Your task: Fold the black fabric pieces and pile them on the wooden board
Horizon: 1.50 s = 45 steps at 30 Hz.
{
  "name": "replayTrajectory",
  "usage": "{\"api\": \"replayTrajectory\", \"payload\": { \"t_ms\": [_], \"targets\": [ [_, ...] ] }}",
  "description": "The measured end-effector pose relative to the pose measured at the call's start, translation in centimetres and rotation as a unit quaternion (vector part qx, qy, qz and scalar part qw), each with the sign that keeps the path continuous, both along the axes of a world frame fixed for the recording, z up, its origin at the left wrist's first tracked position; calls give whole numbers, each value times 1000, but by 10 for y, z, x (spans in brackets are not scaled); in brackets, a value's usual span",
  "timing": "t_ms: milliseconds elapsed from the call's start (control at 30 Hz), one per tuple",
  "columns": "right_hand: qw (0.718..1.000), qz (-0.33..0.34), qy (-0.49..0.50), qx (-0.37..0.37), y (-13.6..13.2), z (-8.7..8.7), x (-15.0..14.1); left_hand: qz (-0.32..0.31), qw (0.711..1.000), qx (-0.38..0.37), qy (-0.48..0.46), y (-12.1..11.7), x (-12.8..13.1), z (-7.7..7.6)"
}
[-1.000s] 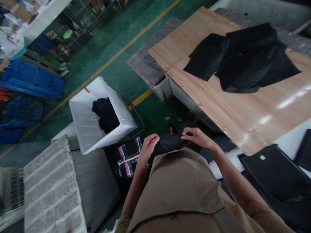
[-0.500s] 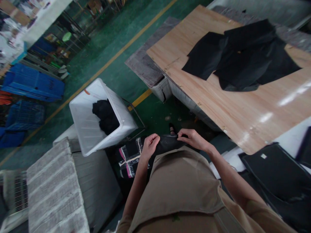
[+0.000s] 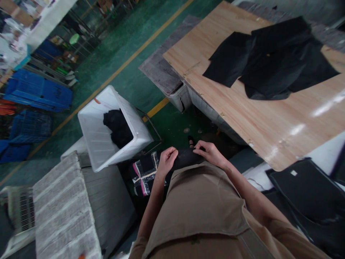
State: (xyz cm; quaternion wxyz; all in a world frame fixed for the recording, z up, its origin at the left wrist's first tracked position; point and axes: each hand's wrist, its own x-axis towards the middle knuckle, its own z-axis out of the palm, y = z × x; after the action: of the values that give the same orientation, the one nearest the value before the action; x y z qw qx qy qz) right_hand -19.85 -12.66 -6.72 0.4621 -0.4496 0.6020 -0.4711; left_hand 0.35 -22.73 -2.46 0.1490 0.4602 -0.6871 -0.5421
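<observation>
Black fabric piece (image 3: pixel 185 157) pinched at both ends near a wooden tabletop (image 3: pixel 269 133)

Seen from the head view, the black fabric piece is below and left of the wooden tabletop, apart from it and just in front of a brown apron (image 3: pixel 205 198). The left hand (image 3: pixel 167 161), the farther of the two from the tabletop, has thumb and fingers pressed together on one end of the piece. The right hand (image 3: pixel 207 151), nearer the tabletop, pinches the upper edge at the other end between thumb and fingertips. The lower part of the fabric is hidden by the apron.

Black fabric panels (image 3: pixel 275 64) overlap on the tabletop. Left of the tabletop, a white plastic tub (image 3: pixel 94 140) holds dark cloth (image 3: pixel 118 128). A plastic-wrapped bundle (image 3: pixel 147 176) with pink bands lies below and left of the tabletop, beside the left forearm. Below the tabletop's nearest corner is a black panel (image 3: pixel 309 194) bearing a small white label (image 3: pixel 293 173). Blue crates (image 3: pixel 37 90) stand far left of the tabletop, beyond a yellow floor line (image 3: pixel 129 64).
</observation>
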Motion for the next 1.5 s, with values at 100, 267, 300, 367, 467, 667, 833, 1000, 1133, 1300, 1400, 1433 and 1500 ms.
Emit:
{"api": "replayTrajectory", "payload": {
  "t_ms": [100, 267, 300, 367, 467, 667, 833, 1000, 1133, 1300, 1400, 1433, 1500],
  "targets": [
    [1000, -6, -9, 12, -1, -3, 1, -6, 1000, -17, -7, 0, -1, 1],
    [1000, 18, 11, 18, -3, -6, -5, 8, 1000, -6, -8, -1, 1, 0],
    [1000, 10, 16, 18, -3, -6, -8, 17, 1000, -3, -3, -1, 2, -1],
    [999, -11, 27, 14, 0, -8, -16, 39, 999, 2, 8, -1, 6, -1],
    [999, -31, -12, 14, 6, -14, -32, 73, 997, 14, 13, -3, 11, -1],
    [977, -129, -156, 64, 14, -25, -29, 159, 984, 66, 37, -2, 14, -5],
    [928, -263, -245, 102, 7, -24, -4, 205, 971, 75, 100, 4, 10, -11],
    [904, -303, -278, 119, 2, -18, -5, 232, 955, 94, 158, 15, -4, -15],
    [909, -297, -258, 140, 3, -28, -9, 215, 964, 87, 129, 18, -8, -19],
    [948, -267, -127, 119, -5, -41, -9, 107, 993, 44, 15, 0, 6, -18],
    [967, -240, -46, 78, -16, -34, -2, -44, 998, 21, -42, -14, 7, -17],
    [975, -214, 4, 61, -18, -29, 2, -88, 994, 7, -57, -16, 3, -17],
    [984, -150, 93, 25, -22, -17, 13, -142, 987, -33, -67, -16, -8, -15]
  ]
}}
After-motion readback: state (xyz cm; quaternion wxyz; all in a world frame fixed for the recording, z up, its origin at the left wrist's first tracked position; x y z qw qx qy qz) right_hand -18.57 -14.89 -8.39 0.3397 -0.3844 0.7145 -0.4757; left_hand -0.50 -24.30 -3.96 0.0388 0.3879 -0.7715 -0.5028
